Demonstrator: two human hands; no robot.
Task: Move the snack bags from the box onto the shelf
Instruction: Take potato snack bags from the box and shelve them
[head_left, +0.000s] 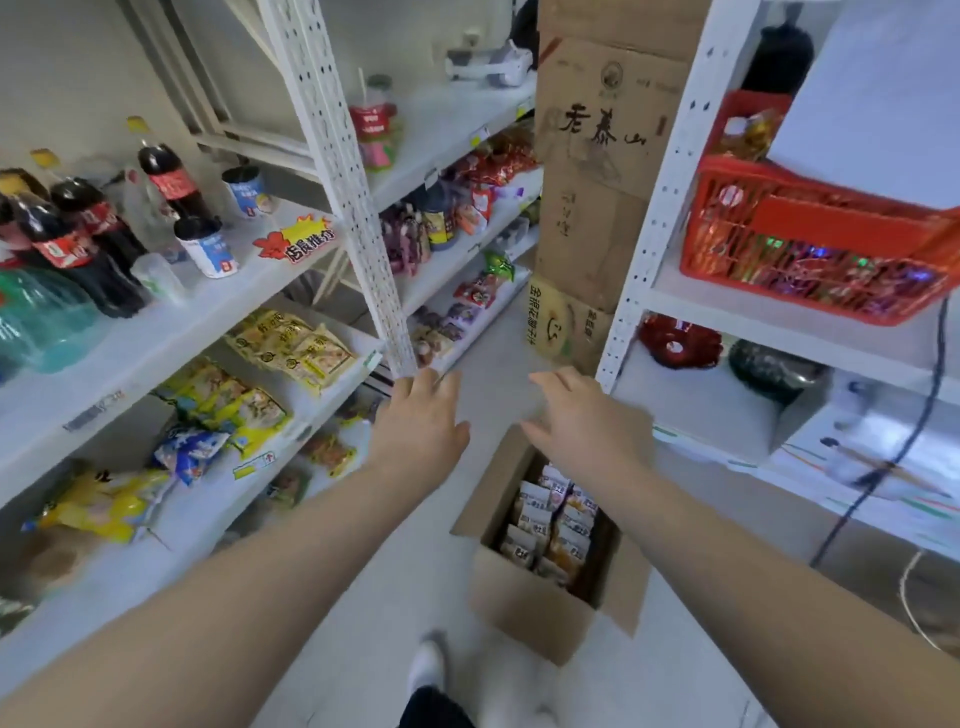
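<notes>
Reaches forward with both bare arms, palms turned down. Holds the left hand (418, 423) at 10 o'clock from the box (524, 608), fingers loosely extended and gripping nothing, fingertips close to the foot of a white perforated upright (343, 182). Holds the right hand (589, 421) at 12 o'clock from the box, fingers spread and slack, empty as well, overlapping the box's far edge in the view. Hands apart from each other, touching no bag. On the floor below the hands: the cardboard box, flaps open, packed with snack bags (550, 525) standing on edge in 2 rows, pale packs toward 9 o'clock, orange-tinted ones toward 3 o'clock. At 9 o'clock from the box: the shelf (171, 338), white boards on several levels. On its upper board, cola bottles (78, 234) and 2 cups (213, 249); on the boards beneath, yellow packets (291, 343) lying flat and a blue-and-white packet (189, 452). At 12 o'clock, farther back: tall cardboard cartons (597, 156) stacked between the 2 racks. At 2 o'clock: a red basket (831, 223) on another white rack — filled with shiny wrapped items, too blurred to name. At 7 o'clock from the box: a white shoe (427, 662) on the pale floor.
</notes>
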